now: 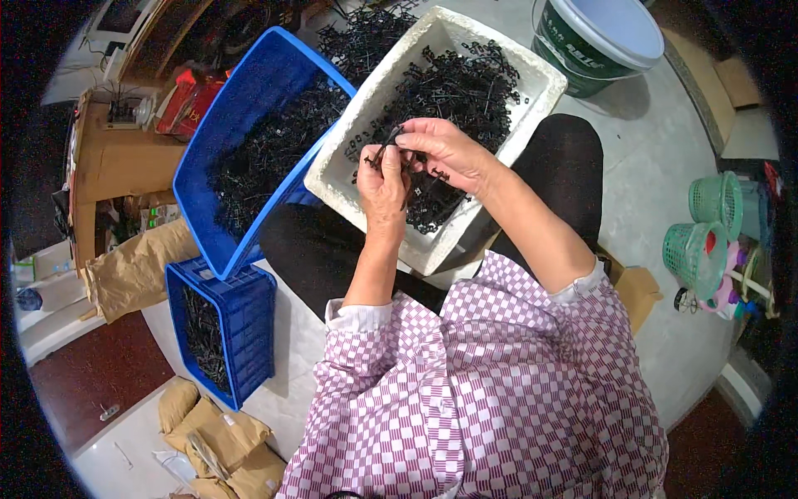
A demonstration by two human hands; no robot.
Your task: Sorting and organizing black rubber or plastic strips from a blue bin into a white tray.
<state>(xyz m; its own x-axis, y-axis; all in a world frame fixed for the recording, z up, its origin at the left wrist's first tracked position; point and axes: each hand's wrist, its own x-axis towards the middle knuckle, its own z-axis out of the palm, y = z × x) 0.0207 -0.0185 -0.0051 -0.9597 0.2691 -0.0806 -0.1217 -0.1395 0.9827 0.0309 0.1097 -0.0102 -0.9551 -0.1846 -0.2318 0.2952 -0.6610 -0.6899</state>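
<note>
Both my hands meet over a white foam box [349, 154] that stands between my knees. Inside it lies a heap of small black plastic parts [465, 87], thin with little square ends. My left hand [384, 187] is closed, its thumb and fingers pinching several of these black parts [386, 150]. From the right, my right hand [445, 150] pinches the same small cluster with thumb and forefinger, and another black piece sticks out below its fingers. The exact shape of the held pieces is partly hidden by my fingers.
Left of the foam box a tilted blue crate [187, 166] holds more black parts. A smaller blue crate [262, 324] stands below it. A green and white bucket [582, 50] is at the far right, green baskets [694, 254] farther right. Brown paper sacks [141, 266] lie left.
</note>
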